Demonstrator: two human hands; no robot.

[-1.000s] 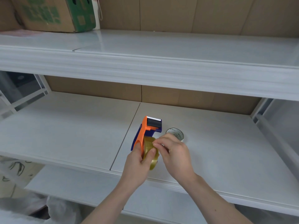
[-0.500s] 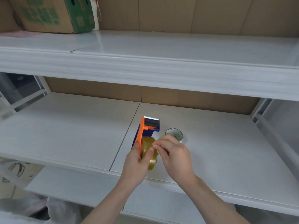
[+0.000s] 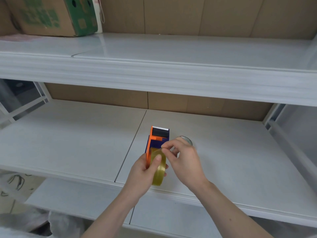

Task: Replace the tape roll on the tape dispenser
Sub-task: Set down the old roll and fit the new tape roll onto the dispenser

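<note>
Yellow tape sits under our fingers: our left hand (image 3: 142, 170) is wrapped shut around the orange and blue tape dispenser (image 3: 155, 143) and its tape roll (image 3: 158, 170), thumb pressed on the roll's upper edge. Our right hand (image 3: 186, 162) pinches its thumb and forefinger together at the top of the roll, apparently on the loose tape end, though the strip itself is too thin for us to make out. We hold the dispenser above the front of the middle shelf (image 3: 68, 143), its serrated blade pointing away from us. Just behind our right hand an empty tape core (image 3: 187, 140) stands on the shelf, partly hidden by our knuckles. On the upper shelf (image 3: 171, 54), at far left, sits a cardboard box (image 3: 51, 16) printed green.
</note>
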